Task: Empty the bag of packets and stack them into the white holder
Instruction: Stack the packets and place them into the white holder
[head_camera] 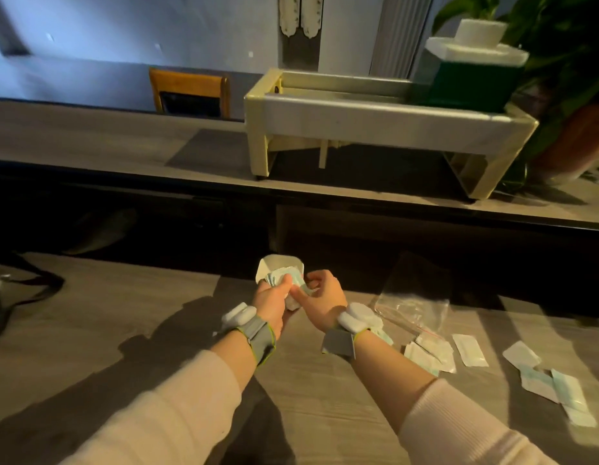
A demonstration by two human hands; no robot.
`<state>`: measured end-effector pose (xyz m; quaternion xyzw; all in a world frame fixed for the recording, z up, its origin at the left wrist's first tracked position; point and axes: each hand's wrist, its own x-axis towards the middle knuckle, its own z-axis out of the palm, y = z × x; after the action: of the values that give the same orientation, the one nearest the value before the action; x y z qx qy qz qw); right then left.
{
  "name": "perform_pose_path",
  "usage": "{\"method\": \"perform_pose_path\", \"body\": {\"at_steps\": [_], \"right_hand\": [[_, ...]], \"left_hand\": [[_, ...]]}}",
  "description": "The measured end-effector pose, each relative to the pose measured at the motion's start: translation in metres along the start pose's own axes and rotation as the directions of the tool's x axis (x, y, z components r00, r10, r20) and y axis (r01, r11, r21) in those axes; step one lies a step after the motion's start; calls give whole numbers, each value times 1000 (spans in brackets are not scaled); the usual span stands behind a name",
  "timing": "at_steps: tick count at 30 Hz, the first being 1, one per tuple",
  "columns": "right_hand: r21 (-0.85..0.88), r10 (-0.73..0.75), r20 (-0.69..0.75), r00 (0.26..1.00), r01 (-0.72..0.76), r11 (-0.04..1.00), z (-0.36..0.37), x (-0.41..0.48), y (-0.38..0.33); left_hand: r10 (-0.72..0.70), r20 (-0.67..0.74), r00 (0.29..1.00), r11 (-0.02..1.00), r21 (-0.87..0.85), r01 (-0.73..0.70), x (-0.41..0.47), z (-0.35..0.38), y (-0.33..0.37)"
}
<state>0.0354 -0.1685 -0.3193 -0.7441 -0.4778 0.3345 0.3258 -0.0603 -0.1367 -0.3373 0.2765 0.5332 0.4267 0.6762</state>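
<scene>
**State.** The left hand [270,305] is clamped round a stack [280,278] (thin pale packets, edges slightly fanned), thumb on top. The far end of the stack sits in the mouth of the holder [278,263]. The right hand [322,295] touches the left. Its fingers are curled and pinch the near right corner of the stack. The holder sits just beyond the fingertips of both hands. It cannot be told whether it rests on the bench [123,330] or is carried by the left hand.

The bag [413,305] lies flat just right of the right hand and appears empty. Loose packets [429,354] lie scattered further right of the right wrist, well apart from the holder.

**Likely faults and causes.**

1. Stack fans out or spills. Cause: either hand easing its hold before the packets are seated, since they probably slide readily on one another.
2. Holder tips or slides away from the hands. Cause: pushing the stack forward while the holder, which looks light, is unsupported.
3. Corners catch on the holder rim and crumple. Cause: uneven edges, or the stack entering at a tilt.
4. Loose packets are scattered. Cause: the right forearm sweeping across them on the next reach.
</scene>
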Motion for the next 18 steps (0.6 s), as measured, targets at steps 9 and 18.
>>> {"method": "perform_pose_path", "body": {"at_steps": [9, 18], "right_hand": [[-148, -112, 199, 974, 142, 979, 26, 18, -40], [-347, -107, 185, 977, 166, 923, -3, 68, -52]], "left_hand": [[103, 4, 995, 979, 178, -102, 30, -23, 31], [270, 54, 961, 834, 485, -262, 74, -47, 59]]}}
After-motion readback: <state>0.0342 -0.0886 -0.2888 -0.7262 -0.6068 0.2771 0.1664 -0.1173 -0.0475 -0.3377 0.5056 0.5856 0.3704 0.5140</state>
